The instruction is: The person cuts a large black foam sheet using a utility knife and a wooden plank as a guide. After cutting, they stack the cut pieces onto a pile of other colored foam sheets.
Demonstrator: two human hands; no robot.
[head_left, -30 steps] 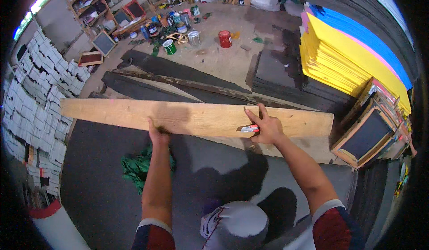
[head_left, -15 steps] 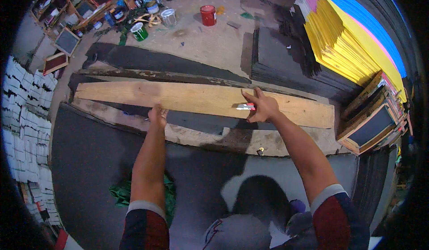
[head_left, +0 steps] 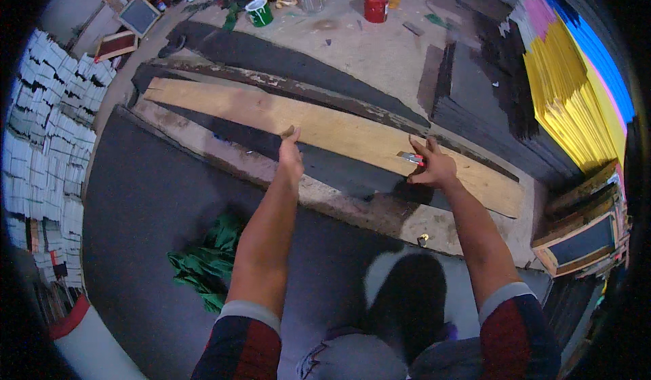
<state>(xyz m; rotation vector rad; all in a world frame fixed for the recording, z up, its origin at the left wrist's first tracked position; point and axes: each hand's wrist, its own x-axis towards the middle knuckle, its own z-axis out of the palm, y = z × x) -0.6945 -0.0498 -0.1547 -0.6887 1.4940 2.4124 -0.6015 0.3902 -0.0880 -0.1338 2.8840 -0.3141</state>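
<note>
"How's the grip?"
"My left hand (head_left: 291, 159) has the plank (head_left: 325, 122) by its near edge; my right (head_left: 439, 168) spreads across it, clutching a small red tool (head_left: 411, 157) too. I'd keep both ends level and watch that tool. Plank's over the weathered base (head_left: 339, 197), contact unclear."
"Changed?"
"Yeah, a second ago it overshot the base's left edge. Now it's inside, lol."

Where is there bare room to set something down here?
The dark sheet between the white stack and green cloth; also the floor between the red can and wooden plank. It is crowded on the plank, with the left hand and right hand, and at right, with yellow sheets.
</note>
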